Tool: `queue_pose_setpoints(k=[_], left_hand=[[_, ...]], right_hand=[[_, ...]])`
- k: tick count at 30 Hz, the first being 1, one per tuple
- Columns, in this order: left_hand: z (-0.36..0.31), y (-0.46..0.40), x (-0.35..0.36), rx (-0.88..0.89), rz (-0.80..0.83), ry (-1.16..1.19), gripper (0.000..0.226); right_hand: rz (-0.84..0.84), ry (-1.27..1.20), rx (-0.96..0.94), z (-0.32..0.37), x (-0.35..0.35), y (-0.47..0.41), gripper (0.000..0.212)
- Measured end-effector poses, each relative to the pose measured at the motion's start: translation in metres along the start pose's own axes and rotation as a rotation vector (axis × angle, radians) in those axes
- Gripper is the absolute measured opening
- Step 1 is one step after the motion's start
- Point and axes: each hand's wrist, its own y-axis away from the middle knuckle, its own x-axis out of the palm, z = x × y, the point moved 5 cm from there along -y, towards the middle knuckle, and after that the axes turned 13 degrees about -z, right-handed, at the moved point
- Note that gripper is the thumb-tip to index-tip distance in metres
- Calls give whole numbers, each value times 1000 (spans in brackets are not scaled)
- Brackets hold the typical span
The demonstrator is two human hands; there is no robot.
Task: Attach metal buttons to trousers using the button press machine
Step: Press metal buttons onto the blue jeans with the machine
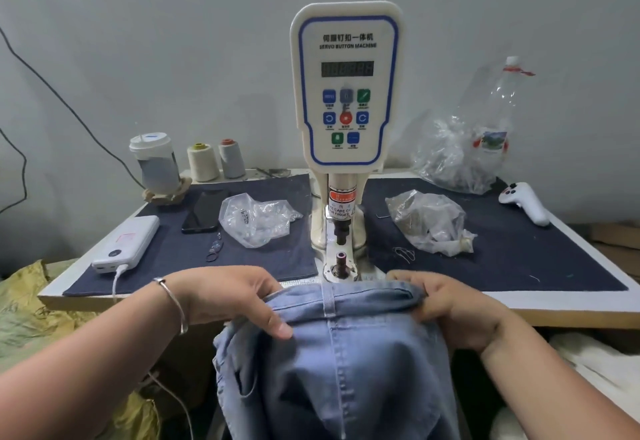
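Both hands gripped the waistband of the light-blue denim trousers (339, 353) just before the table's near edge: the left hand (232, 295) with thumb on top, the right hand (446, 304) curled round the folded band (soft, seamed cloth). The cream button press machine (346, 93) stood behind, its small round die (341, 261) bare.

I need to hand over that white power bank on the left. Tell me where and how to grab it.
Take the power bank across its long side edges near the middle, coming down from above. It lies flat on the dark mat, so only the top and edges are free. Stay off the near end, where the white cable is plugged in.
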Motion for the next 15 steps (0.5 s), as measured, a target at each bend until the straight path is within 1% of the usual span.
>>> queue_pose_setpoints(k=[2, 5, 7, 8, 10, 11, 12, 13, 15], left_hand=[[6, -10, -3, 31, -48, 179, 48], [16, -31, -3, 29, -175, 522, 63], [21, -46, -1, 14, -304, 646, 60], [23, -53, 0, -6, -384, 674, 55], [28, -64, -1, -44, -547, 673, 41], [29, -67, -3, -55, -614, 650, 37], [29, -70, -5, -62, -677, 607, 34], [28, -73, -8, -60, -738, 543, 34], [22, -78, -16, -38, -857, 344, 37]], right_hand=[[-191, -36, 42, 4, -15, -13, 46], [-371, -162, 224, 2, -33, -36, 52], [-502, -197, 305, 2, -40, -44, 55], [-531, -205, 313, 3, -42, -47, 55], [-506, -232, 279, 9, -42, -48, 49], [-480, -194, 254, 11, -44, -49, 47], [-454, -104, 230, 12, -47, -50, 47], [-439, -8, 208, 13, -51, -51, 45], [-447, 67, 165, 14, -55, -58, 26]])
